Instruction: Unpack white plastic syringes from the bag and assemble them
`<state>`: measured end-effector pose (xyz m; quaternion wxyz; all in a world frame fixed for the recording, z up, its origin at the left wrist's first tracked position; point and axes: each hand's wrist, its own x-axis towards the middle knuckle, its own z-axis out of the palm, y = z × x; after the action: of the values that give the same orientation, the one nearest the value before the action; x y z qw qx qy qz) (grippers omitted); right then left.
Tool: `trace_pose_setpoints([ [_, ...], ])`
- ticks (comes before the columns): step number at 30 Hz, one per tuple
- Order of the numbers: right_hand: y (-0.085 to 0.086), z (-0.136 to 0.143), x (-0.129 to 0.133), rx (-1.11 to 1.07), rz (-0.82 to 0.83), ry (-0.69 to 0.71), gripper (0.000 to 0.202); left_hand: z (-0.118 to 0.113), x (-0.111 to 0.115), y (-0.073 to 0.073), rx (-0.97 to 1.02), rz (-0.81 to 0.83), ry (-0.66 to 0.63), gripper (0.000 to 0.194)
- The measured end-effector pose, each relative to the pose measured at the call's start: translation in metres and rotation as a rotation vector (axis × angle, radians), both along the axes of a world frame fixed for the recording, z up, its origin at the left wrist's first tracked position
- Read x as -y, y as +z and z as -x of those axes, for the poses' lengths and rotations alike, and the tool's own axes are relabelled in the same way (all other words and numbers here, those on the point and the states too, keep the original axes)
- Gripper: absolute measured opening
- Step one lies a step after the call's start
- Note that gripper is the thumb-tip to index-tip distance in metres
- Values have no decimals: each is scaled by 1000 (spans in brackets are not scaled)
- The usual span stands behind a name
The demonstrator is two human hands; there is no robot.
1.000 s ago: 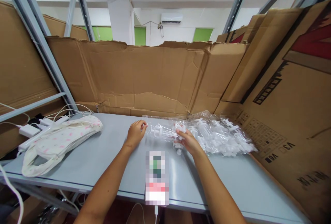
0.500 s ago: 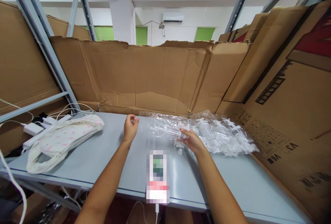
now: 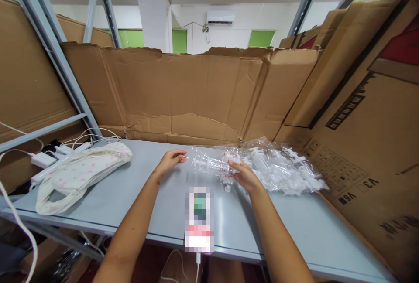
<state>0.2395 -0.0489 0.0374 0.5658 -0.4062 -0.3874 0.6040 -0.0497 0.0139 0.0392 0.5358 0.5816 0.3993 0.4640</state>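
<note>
My right hand (image 3: 244,175) is closed round one end of a clear plastic syringe (image 3: 218,165) with dark scale marks and white end parts. The syringe lies sideways inside a clear plastic bag (image 3: 204,154). My left hand (image 3: 173,159) pinches at the bag's left edge; the exact contact is hard to see. Below my right hand, a small clear and white part (image 3: 227,187) shows near the tabletop. Just right of that hand lies a larger clear bag (image 3: 288,172) filled with several white plastic parts.
A phone (image 3: 199,219) with a blurred screen stands at the front edge of the grey table (image 3: 157,213), a white cable (image 3: 198,260) plugged into it. A white patterned cloth bag (image 3: 88,174) and a power strip (image 3: 59,156) are left. Cardboard (image 3: 186,95) walls the back and right.
My left hand has moved right and slightly down, staying by the bag's left edge. The bag's left end has come rightward. My right hand keeps its grip on the syringe.
</note>
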Motion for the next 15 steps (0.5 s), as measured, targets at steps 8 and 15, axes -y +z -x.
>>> trace_pose_setpoints([
  [8, 0, 2, 1, 41, -13, 40, 42, 0, 18, 16, -47, 1, -272, 40],
  [15, 3, 9, 5, 45, -5, 74, 43, -3, 25, 22, -74, -7, -344, 36],
])
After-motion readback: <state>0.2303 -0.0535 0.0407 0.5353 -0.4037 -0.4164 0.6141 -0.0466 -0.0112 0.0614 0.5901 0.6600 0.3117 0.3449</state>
